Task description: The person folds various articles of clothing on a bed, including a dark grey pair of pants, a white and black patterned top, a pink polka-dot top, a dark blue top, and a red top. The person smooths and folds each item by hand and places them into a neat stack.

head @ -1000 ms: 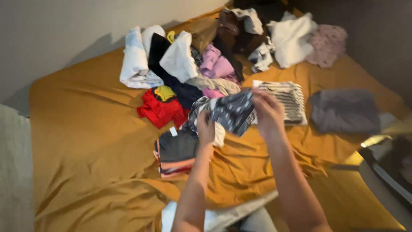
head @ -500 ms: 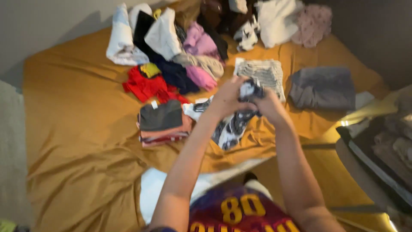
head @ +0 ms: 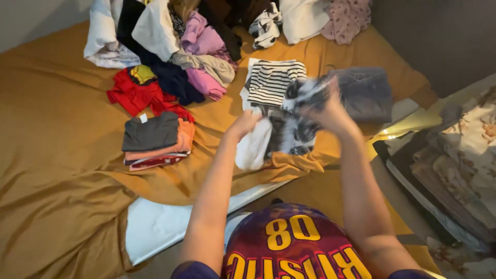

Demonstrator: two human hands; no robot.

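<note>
Both hands hold a garment [head: 289, 132] over the near edge of the bed [head: 57, 155], the left grip [head: 245, 123] at its left end and the right grip [head: 328, 111] at its right. Just beyond the grips lies a folded top [head: 273, 80]. Right of the right grip, behind it, lies a folded piece [head: 367, 93]. Left of the left grip sits a folded stack [head: 155, 140]. Farther back, a loose heap [head: 170, 46] spreads along the bed's far side. Right of the bed, beside the right arm, lies an open case [head: 444, 170].
</note>
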